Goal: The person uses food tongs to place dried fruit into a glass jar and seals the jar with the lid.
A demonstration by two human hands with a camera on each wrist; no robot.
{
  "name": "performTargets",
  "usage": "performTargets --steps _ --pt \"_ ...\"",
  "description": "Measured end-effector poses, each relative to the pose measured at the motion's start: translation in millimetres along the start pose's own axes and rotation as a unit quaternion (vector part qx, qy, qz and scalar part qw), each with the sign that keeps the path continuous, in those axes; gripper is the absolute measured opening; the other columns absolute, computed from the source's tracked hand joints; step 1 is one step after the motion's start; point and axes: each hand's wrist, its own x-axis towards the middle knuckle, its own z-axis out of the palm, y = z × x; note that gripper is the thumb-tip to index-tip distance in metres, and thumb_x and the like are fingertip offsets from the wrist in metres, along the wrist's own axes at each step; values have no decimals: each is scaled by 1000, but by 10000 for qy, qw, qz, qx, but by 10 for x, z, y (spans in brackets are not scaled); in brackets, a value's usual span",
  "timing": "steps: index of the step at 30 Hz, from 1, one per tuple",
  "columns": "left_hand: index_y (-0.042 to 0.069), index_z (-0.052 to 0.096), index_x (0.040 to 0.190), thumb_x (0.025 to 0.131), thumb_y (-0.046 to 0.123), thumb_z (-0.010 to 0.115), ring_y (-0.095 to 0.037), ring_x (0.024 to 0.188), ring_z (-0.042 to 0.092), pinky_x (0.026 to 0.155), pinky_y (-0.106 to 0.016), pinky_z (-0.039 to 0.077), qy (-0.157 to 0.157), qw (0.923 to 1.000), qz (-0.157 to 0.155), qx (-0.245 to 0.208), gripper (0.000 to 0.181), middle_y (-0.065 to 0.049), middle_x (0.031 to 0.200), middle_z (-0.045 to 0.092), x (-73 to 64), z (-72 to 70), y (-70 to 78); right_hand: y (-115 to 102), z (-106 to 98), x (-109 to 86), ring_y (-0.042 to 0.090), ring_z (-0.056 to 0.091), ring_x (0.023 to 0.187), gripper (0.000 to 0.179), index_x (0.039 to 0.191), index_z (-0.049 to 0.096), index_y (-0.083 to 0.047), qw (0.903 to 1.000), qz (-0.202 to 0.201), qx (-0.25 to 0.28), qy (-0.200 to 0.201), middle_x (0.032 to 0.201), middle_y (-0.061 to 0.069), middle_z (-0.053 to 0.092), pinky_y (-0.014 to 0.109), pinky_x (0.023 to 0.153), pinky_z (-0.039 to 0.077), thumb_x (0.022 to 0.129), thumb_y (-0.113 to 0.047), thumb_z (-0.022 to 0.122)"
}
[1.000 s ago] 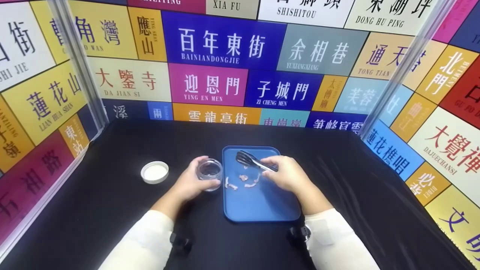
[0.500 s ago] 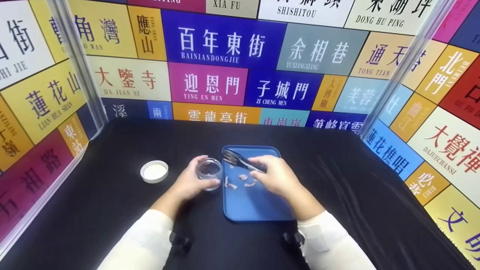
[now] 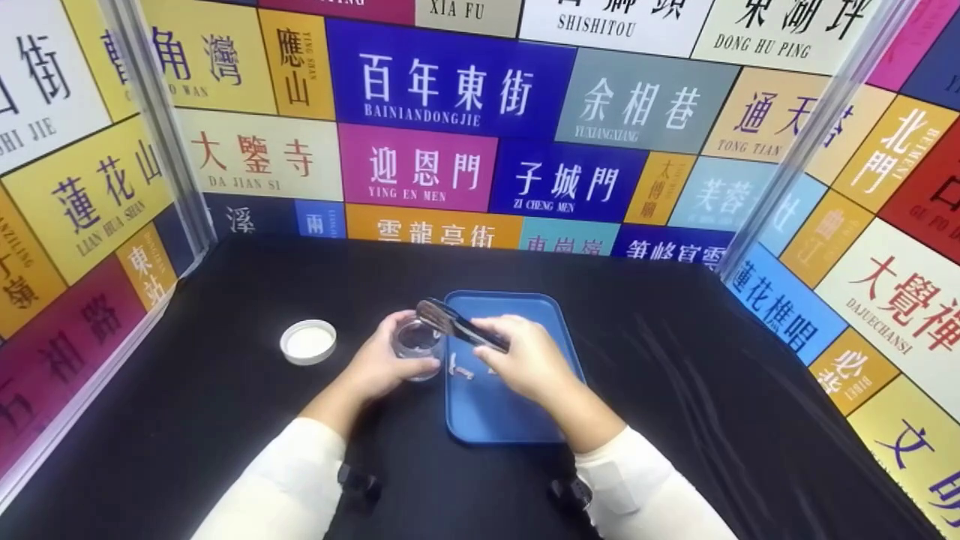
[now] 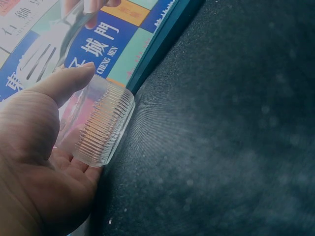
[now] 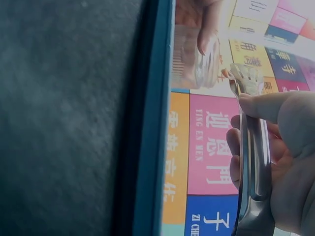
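Curled fingers and thumb of my left hand [image 3: 381, 364] grip a clear open jar [image 3: 417, 346] at the tray's left side. Ribbing shows on the jar's lower wall in the left wrist view. My right hand [image 3: 531, 360] holds metal tongs [image 3: 466, 330], their slotted heads over the jar's mouth in the head view. In the right wrist view a small brownish piece [image 5: 226, 73] shows at the tongs' tips. Several pale pinkish scraps [image 3: 463, 373] lie on the blue tray [image 3: 506, 420]; the right hand and tongs hide part of it. What the scraps are, I cannot tell.
A white round lid [image 3: 308, 343] lies on the black tablecloth [image 3: 225, 390], left of the jar. Behind the table stands a wall panel [image 3: 450, 90] printed with coloured signs, and further panels flank both sides.
My right hand has carried the tongs leftward from above the tray to over the jar's mouth. The left hand and jar have stayed almost still.
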Motion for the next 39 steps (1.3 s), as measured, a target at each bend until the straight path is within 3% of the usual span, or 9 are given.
performTargets --steps 4,7,26,33,39 --pt "11 40 161 80 30 95 -37 147 55 129 -56 36 -26 10000 -50 22 100 -16 161 55 -9 -9 -1 -12 38 10 27 72 122 42 136 76 -20 9994 -166 -283 81 132 8 77 44 108 58 94 -20 83" --pt "11 39 162 80 30 95 -37 147 55 129 -56 36 -39 9999 -111 34 101 -17 161 54 -9 -16 2 -14 55 17 28 71 128 42 136 76 -21 9993 -171 -336 53 134 6 77 47 115 54 95 -21 83" --pt "12 39 161 80 25 94 -35 138 62 124 -51 44 -44 9997 -34 -249 99 -16 158 56 7 -5 -15 -10 31 3 29 65 137 61 149 65 -23 9982 39 -547 -252 147 5 69 48 118 51 92 -31 85" --pt "13 41 161 80 25 94 -36 141 60 125 -52 43 -25 9999 14 -161 98 -15 159 56 10 3 -14 41 0 7 28 62 142 68 152 63 -24 9986 131 -433 -264 150 4 68 48 120 50 90 -36 87" --pt "12 42 160 80 25 94 -35 141 60 125 -52 42 -14 9999 53 -154 96 -14 158 57 8 3 -18 76 -85 21 30 63 139 69 148 65 -21 9980 426 -339 -308 148 6 68 49 118 52 87 -39 90"
